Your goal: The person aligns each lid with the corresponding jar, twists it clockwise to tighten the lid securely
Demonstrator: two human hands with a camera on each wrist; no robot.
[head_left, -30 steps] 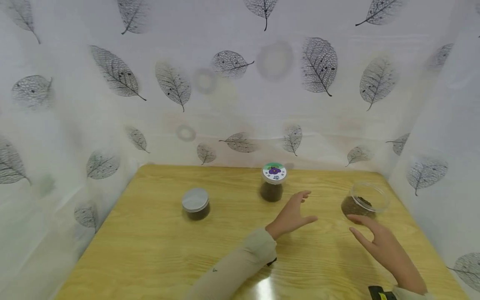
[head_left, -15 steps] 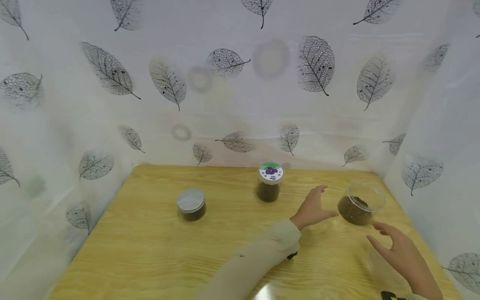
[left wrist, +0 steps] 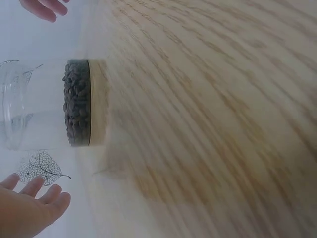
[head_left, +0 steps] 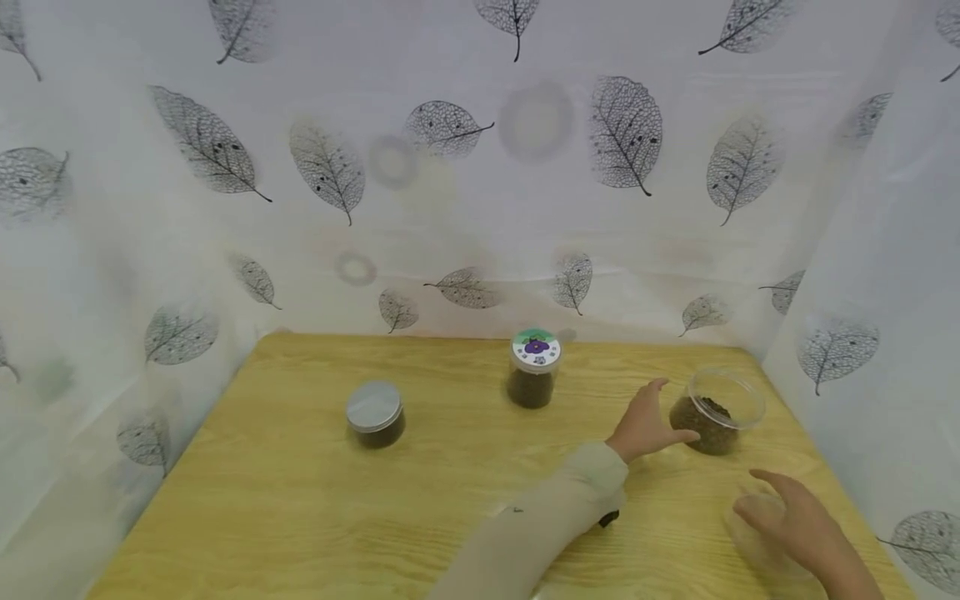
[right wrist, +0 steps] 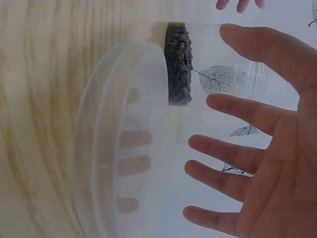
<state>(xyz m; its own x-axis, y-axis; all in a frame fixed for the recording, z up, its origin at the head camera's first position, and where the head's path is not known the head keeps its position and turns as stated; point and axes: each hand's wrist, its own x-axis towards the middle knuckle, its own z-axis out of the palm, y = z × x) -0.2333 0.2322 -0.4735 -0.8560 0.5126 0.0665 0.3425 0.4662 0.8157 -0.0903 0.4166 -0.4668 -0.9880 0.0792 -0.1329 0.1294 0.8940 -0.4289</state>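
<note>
A clear, lidless jar (head_left: 726, 398), partly filled with dark seed-like pieces, stands upright at the right of the table. Just left of it is my left hand (head_left: 647, 427), fingers extended and thumb apart; the left wrist view shows a gap between that hand (left wrist: 32, 208) and the jar (left wrist: 44, 106). My right hand (head_left: 798, 525) hovers nearer the front, over a translucent round lid (head_left: 750, 550) on the table. In the right wrist view, its spread fingers hold nothing, with the lid (right wrist: 121, 148) below them and the jar (right wrist: 179, 64) beyond.
On the wooden table (head_left: 300, 517), a jar with a flower-printed lid (head_left: 535, 371) stands at the back middle. A lower jar with a silver lid (head_left: 376, 412) is at the left. A leaf-patterned white curtain (head_left: 465, 208) encloses the back and sides.
My left hand has moved right, to the side of the open jar. My right hand has drawn back from the jar toward the front right, over the lid. The view has shifted slightly.
</note>
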